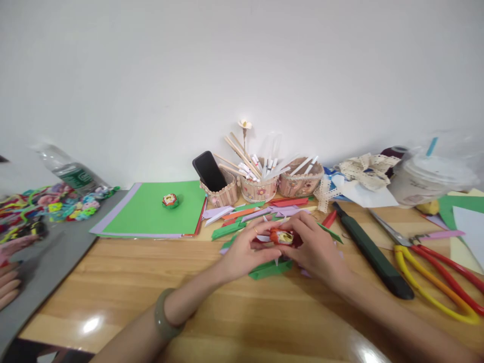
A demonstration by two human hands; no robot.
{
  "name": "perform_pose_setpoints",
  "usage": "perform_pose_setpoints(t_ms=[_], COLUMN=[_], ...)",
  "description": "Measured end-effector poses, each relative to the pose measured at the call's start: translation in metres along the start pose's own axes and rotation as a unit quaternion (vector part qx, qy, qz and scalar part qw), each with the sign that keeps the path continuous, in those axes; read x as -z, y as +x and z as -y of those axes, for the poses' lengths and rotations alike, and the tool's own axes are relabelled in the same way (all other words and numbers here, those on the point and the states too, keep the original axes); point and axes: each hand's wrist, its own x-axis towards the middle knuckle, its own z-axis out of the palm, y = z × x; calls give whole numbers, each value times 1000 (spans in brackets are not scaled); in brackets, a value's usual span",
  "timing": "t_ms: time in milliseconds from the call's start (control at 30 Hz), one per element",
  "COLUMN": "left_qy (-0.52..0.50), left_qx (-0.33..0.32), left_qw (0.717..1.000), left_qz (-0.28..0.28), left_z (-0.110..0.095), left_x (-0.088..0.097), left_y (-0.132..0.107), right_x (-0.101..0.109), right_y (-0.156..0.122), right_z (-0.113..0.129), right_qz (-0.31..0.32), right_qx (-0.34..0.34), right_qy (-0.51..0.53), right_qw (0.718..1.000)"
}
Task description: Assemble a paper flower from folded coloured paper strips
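Note:
Both my hands meet over the middle of the wooden table (234,307). My left hand (247,252) and my right hand (315,247) are closed around a small red and yellow folded paper flower (283,236), pinching it from either side. Green folded paper pieces (269,269) lie under my hands. A jade bangle (164,315) sits on my left wrist. Loose folded strips in green, purple and red (249,214) are scattered just behind my hands. A finished little paper flower (170,200) rests on a green sheet (151,209) to the left.
Small woven baskets (260,189) with sticks and rolled paper stand by the wall, with a phone (209,170) leaning in one. A dark folded tool (372,254) and red and yellow scissors (434,277) lie right. Another person's fingers (8,287) show at far left near colourful crafts (56,204).

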Motion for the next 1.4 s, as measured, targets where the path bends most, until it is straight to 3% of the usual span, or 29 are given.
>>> perform_pose_setpoints(t_ms=[100, 233, 433, 533, 667, 833, 1067, 1233, 1400], left_qy=[-6, -22, -10, -46, -75, 28, 233, 289, 306], left_qx=[24, 16, 9, 8, 19, -51, -127, -176, -214], left_qw=[1000, 999, 999, 998, 997, 998, 964, 941, 928], left_qz=[4, -39, -46, -34, -22, -8, -30, -22, -19], left_z=[9, 11, 2, -1, -1, 0, 3, 2, 3], left_x=[0, 4, 10, 11, 10, 11, 10, 14, 17], left_y=[3, 9, 10, 9, 7, 4, 0, -2, 0], right_x=[-1, -1, -3, -6, -6, -4, -1, 5, 6], right_y=[1, 2, 0, -1, -2, -3, -3, -1, 2], right_z=[-4, -8, -13, -14, -12, -7, -4, 0, 9], right_qz=[15, 51, 33, 68, 34, -4, -43, -36, -55], right_qx=[13, 29, 68, 80, 66, 104, 169, 178, 216], right_qy=[55, 170, 43, 93, 120, 72, -46, -83, -178], right_qw=[998, 984, 996, 990, 990, 992, 984, 980, 959])
